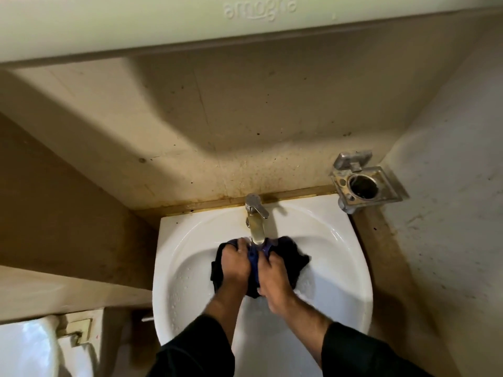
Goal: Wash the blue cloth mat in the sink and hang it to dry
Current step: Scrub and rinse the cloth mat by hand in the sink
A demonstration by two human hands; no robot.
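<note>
Clearly the washing stage is under way and the hanging stage has not been reached. The blue cloth mat (288,261) is held bunched in the bowl of the sink (190,240), directly below the spout of the tap (257,217), and it looks dark and soaked. Drops and a wet sheen can be seen on the sink wall in front of the tap. Whether water is running from the spout cannot be told with certainty.

The mat is gripped by both hands. The left hand (235,263) is curled over the bunched cloth just left of the spout; the right hand (275,278) is closed round a fold just right of it, and the two hands lie close together with a blue ridge of cloth between them. This is judged to be rubbing or wringing.

Left to be done, by judgement: the rinse is to be finished, the water squeezed out, and the mat carried off and hung. No rail or line for hanging is visible near the tap.
</note>
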